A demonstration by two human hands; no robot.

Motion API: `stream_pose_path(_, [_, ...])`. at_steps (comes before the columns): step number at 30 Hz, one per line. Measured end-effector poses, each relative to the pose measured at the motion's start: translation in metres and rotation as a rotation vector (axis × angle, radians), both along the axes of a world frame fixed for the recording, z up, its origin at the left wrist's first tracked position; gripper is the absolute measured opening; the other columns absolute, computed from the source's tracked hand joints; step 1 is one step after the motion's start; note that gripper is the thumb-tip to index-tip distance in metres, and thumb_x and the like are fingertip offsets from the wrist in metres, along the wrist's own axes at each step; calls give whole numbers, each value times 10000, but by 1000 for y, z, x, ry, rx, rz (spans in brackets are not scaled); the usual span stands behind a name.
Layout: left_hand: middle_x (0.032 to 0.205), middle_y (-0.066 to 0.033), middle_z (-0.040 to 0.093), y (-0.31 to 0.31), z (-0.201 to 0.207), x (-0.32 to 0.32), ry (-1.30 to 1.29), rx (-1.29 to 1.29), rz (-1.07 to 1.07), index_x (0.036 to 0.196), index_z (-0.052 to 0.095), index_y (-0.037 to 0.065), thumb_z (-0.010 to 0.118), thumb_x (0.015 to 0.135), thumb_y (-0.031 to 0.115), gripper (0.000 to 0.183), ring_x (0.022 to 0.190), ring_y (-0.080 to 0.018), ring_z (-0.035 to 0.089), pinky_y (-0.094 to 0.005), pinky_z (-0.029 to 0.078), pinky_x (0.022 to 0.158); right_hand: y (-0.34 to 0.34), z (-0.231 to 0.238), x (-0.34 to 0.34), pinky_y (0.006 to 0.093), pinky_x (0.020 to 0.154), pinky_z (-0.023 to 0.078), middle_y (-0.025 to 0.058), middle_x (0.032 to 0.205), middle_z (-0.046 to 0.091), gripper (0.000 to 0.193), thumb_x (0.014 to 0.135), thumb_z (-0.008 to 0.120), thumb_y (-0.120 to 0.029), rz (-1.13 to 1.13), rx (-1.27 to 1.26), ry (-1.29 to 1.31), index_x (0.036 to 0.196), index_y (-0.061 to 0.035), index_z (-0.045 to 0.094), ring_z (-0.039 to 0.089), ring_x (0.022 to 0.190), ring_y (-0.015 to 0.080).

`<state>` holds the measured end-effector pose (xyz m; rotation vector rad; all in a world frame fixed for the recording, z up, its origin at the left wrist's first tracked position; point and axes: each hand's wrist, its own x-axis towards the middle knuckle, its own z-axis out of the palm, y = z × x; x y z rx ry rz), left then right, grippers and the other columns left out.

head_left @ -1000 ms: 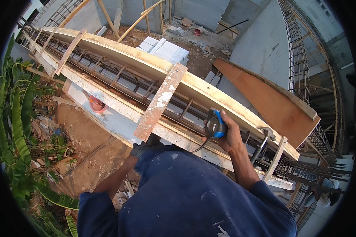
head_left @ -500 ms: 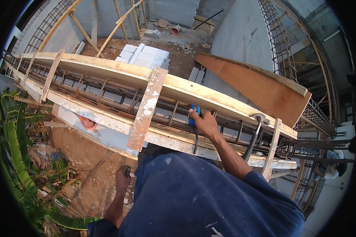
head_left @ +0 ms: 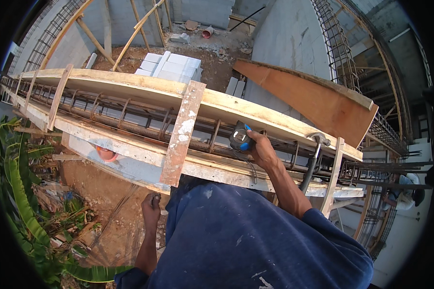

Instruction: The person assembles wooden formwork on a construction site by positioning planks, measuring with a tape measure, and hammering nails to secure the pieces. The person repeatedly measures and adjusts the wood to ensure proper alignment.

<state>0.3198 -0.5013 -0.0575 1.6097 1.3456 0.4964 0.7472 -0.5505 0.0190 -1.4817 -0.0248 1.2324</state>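
Tape meas. [head_left: 238, 138] in R grip [head_left: 263, 150]

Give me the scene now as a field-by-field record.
Right grip: holds a blue-and-black tape measure
Left grip: low beside the navy shirt; contents unclear
Structure: long pale wooden formwork boards flanking a rusty steel rebar cage
Across it: white-splattered brown wooden strip, left of the tape measure
Nearby tool: dark-handled metal hammer, right of the tape measure
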Motion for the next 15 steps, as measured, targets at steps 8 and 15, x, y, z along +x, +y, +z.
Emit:
stream_pose_path(8, [798,-123,652,18,7,7,-16,-14,12,945,633,-62,508,945,31,155,742,-188,621,-317,497,717,-4,-7,11,376,875,558,194,1204,594,417,1013,496,-134,48,34,61,1346,108,431,652,990,239])
stream_pose_path(15, [806,-101,653,25,6,6,-34,-34,48,957,634,-54,505,975,47,164,762,-167,626,-307,505,728,7,-13,4,329,787,530,168,1091,649,389,1016,508,-178,255,-180,-183,1278,110,523,635,878,203])
